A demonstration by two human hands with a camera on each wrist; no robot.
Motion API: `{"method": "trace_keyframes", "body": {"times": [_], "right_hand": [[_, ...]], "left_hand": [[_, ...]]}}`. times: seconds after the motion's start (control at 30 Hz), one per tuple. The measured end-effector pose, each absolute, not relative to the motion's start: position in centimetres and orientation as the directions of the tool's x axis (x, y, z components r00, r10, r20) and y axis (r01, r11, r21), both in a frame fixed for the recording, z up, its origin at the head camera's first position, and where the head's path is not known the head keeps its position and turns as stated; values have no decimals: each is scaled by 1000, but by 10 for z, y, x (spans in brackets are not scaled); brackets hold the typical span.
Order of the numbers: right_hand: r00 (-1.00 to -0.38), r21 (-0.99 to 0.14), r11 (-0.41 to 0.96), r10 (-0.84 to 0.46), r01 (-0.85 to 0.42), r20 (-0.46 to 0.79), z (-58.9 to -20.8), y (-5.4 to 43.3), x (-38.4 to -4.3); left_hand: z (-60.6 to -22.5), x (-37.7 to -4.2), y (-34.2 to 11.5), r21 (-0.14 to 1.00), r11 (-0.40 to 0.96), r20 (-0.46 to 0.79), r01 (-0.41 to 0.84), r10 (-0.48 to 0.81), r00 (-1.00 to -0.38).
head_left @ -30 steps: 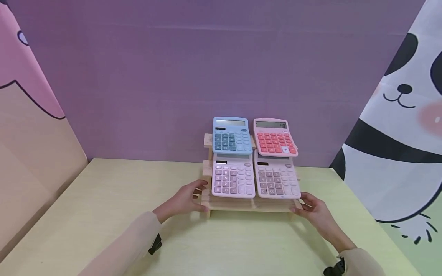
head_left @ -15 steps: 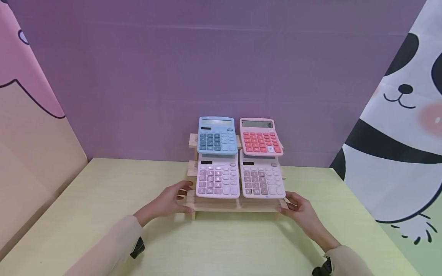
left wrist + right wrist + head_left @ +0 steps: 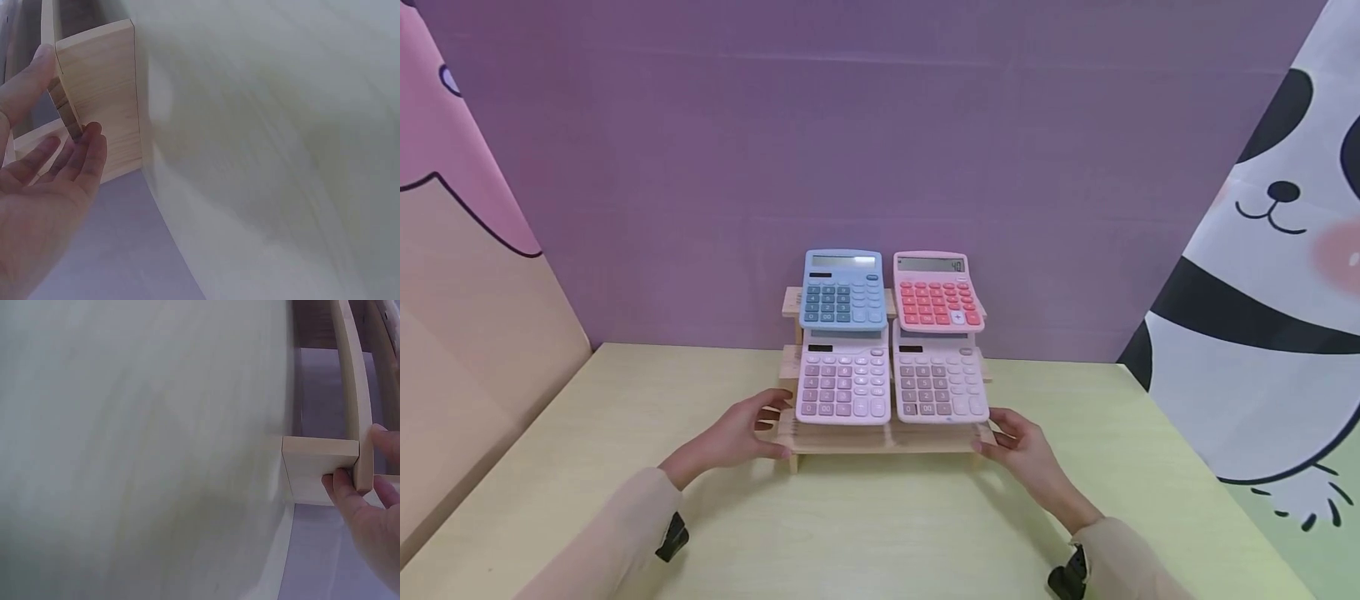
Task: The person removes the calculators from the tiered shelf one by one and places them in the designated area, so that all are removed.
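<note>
A stepped wooden rack (image 3: 880, 439) stands on the table, holding calculators in two rows. On the upper row lean a blue calculator (image 3: 845, 279) and a pink calculator (image 3: 934, 292) with red keys. Below them are two pale lilac ones, a left lilac calculator (image 3: 842, 379) and a right lilac calculator (image 3: 942, 379). My left hand (image 3: 730, 433) grips the left end of the rack's lowest board, thumb in front and fingers beneath in the left wrist view. At the other end, my right hand (image 3: 1028, 457) pinches the same board (image 3: 357, 387) between thumb and fingers.
The pale wood-grain table (image 3: 880, 533) extends around the rack on both sides and in front. A purple cloth backdrop (image 3: 880, 150) hangs behind its far edge. Printed cartoon panels flank it, a panda panel (image 3: 1247, 350) on the right.
The rack and its calculators have moved steadily to the left across the table. Both hands have travelled along with it, keeping their hold on its ends.
</note>
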State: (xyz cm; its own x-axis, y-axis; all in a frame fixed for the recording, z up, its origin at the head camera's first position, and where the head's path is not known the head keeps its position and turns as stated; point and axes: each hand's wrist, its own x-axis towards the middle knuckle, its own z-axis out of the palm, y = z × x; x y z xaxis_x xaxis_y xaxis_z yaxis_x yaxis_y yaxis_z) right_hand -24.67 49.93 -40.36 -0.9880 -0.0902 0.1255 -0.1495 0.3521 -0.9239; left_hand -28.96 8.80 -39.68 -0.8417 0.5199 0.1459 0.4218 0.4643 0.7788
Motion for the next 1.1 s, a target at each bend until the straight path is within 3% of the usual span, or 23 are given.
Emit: {"method": "trace_keyframes", "body": {"times": [1.1], "right_hand": [[-990, -932, 336, -74, -139, 121, -400, 499, -246]], "left_hand": [[-389, -284, 90, 809, 443, 98, 386, 545, -832]]}}
